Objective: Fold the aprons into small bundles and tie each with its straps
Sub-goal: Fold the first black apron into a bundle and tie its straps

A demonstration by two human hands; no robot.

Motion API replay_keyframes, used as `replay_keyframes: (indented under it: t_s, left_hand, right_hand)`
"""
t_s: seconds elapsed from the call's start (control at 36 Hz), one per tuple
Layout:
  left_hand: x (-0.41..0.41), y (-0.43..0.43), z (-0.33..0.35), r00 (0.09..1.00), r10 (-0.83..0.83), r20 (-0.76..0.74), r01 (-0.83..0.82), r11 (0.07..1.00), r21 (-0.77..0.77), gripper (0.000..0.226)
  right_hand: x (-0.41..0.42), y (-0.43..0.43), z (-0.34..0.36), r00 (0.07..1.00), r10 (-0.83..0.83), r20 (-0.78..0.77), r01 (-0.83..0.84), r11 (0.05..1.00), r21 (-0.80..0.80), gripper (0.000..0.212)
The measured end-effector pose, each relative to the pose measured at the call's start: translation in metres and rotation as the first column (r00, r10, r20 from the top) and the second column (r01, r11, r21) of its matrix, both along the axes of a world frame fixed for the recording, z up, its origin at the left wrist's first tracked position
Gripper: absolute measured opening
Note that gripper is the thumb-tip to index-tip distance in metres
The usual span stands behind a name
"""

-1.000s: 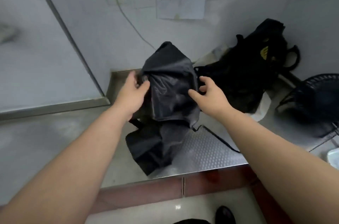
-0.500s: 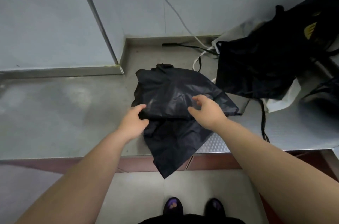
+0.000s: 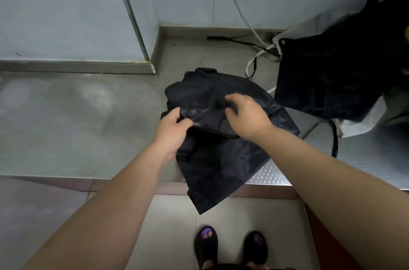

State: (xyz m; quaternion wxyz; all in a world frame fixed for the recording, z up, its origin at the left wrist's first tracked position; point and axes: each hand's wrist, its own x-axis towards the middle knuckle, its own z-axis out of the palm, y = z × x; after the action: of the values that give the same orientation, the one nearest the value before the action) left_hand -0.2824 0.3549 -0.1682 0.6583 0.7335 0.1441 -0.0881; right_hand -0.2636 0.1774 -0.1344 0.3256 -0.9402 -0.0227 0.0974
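A steel worktop [image 3: 77,119] runs along a grey wall, and the black apron [image 3: 221,159] lies at its front edge, 1 corner hanging over toward the floor. The left grip [image 3: 172,128] pinches the left rim of the apron's upper layer. The right grip [image 3: 245,115] has its fingers curled into the same layer from above, bunching it.

We judge the job barely begun. This apron shows 1 rough fold, there is no bundle, and no strap is tied. The black heap [image 3: 327,75] toward the right rear of the worktop, probably more aprons, is untouched, its strap [image 3: 335,137] trailing loose.

1.0 s ago the apron was held up off the worktop, and it now rests there. Since 0.5 s ago the right grip has crept further onto the cloth.
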Motion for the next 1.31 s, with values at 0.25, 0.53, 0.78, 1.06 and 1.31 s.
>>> replay_keyframes:
  t_s: [0.25, 0.53, 0.78, 1.06, 1.31]
  left_hand:
    - [-0.021, 0.030, 0.059, 0.978, -0.199, 0.070, 0.207, 0.970, -0.130, 0.055]
    - [-0.063, 0.078, 0.115, 0.973, -0.231, 0.025, 0.226, 0.965, 0.130, 0.028]
    - [-0.094, 0.070, 0.131, 0.974, -0.187, 0.128, 0.193, 0.981, -0.029, 0.053]
    - [-0.124, 0.013, 0.122, 0.914, -0.088, 0.395, -0.186, 0.775, 0.603, 0.030]
    - [-0.173, -0.081, 0.138, 0.837, -0.002, 0.547, -0.152, 0.960, 0.237, 0.040]
  right_hand:
    - [0.019, 0.051, 0.057, 0.929, 0.358, 0.093, -0.364, 0.930, 0.059, 0.081]
    - [-0.013, 0.102, 0.065, 0.703, 0.711, 0.028, -0.682, 0.684, -0.259, 0.038]
    - [-0.041, 0.079, 0.074, 0.853, 0.409, 0.323, -0.447, 0.893, 0.050, 0.036]
    - [-0.123, -0.015, 0.092, 0.941, 0.153, 0.302, -0.275, 0.866, 0.417, 0.002]
    - [-0.178, -0.073, 0.113, 0.933, 0.288, -0.217, 0.052, 0.488, 0.871, 0.042]
